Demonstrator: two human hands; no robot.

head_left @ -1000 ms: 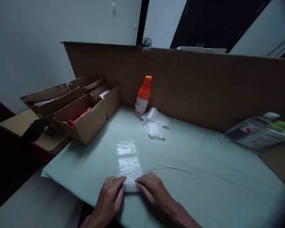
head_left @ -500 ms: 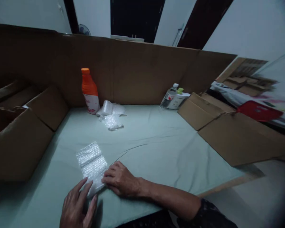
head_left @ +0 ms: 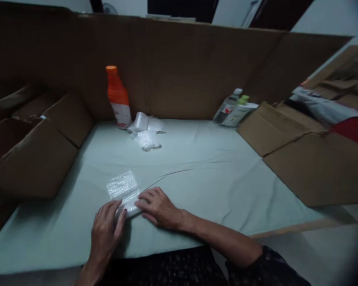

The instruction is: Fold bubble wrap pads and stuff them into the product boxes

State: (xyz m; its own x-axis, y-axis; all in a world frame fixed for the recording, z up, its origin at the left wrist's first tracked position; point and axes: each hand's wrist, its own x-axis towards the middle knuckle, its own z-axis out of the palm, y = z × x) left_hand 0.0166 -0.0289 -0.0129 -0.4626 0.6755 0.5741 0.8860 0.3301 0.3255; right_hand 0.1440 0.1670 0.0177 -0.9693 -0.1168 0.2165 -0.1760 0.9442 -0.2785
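Left hand (head_left: 106, 229) and right hand (head_left: 158, 206) clasp the rolled end of the bubble wrap strip (head_left: 121, 186), now shorter beyond them: rolling advances

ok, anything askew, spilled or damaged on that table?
Nothing spilled or visibly damaged. The clear small bottle and the white green-capped bottle lie tipped by the brown cardboard wall; the orange plastic bottle stands upright, loose bubble-wrap scraps beside it. The left hand and right hand rest on the clear bubble-wrap strip.
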